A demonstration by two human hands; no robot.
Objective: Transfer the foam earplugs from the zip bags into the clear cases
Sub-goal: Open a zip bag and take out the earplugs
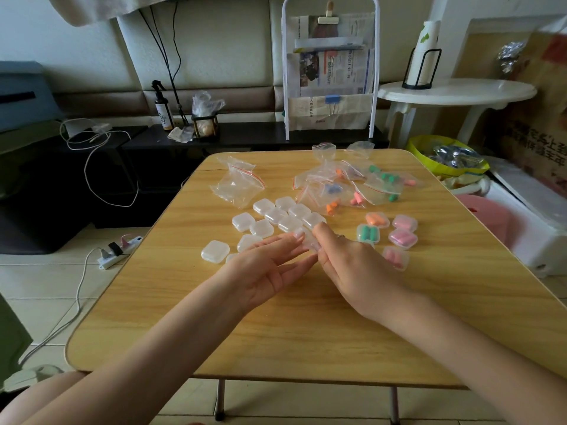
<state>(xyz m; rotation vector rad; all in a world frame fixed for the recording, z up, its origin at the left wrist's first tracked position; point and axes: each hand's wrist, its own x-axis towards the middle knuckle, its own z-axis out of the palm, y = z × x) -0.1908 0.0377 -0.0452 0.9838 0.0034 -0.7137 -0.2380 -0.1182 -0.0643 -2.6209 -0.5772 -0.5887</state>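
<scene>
Head cam: both hands meet over the wooden table (276, 332), at its middle, w/ one clear case (304, 237) held between them. Left hand (270, 268) comes in from the left, palm turned up and inward, fingers long and nearly straight, tips touching the case's near-left side. Right hand (352, 259) comes from the right, back of hand up, fingers curled down onto the case's right edge; looks like a pinch, prob. prying the lid, but can't tell if the lid is open yet.

Key relation: the case sits right at the fingertips, no reach needed. The earplugs to go in lie further off: filled zip bags (356, 185) are beyond and to the right of the hands, so the right hand is nearer to them. Empty cases (276, 216) cluster just beyond and left of the hands, closer to the left hand. Filled cases (399, 234) sit just right of the right hand. Emptied bags (237, 185) lie far left.

Judgement: roughly a third done; next step is opening this case, then right hand reaching fwd-right for a bag.
</scene>
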